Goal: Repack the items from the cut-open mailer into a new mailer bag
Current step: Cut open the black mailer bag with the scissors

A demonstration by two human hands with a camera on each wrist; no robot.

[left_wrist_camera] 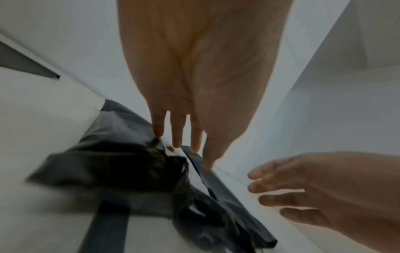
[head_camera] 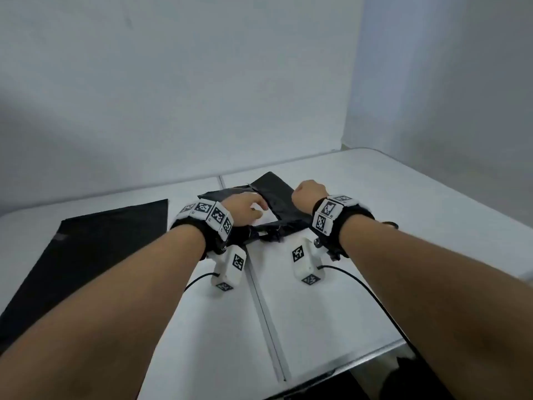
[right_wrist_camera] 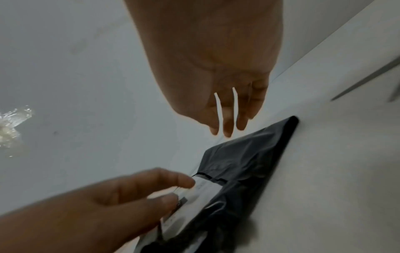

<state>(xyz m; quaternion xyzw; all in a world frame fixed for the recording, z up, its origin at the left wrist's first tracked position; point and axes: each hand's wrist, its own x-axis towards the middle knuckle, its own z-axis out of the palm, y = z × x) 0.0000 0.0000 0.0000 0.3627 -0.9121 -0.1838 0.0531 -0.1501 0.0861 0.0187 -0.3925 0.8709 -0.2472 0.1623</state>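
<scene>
Hands (head_camera: 248,207) over one cut-open mailer (head_camera: 277,194), second mailer (head_camera: 95,255) alongside.

I am at a white table (head_camera: 331,298) made of two panels, with a straight seam (head_camera: 261,301) running from its near edge away toward the wall. The table's far right corner is rounded, and its near edge shows a pale metal rim with dark space below it. Directly behind the table stands a plain pale grey wall (head_camera: 178,82), unmarked and evenly lit. To the right of the table a second pale wall (head_camera: 447,76) meets the first in a vertical corner. The light is soft and cool, and shadows on the tabletop are faint.
</scene>
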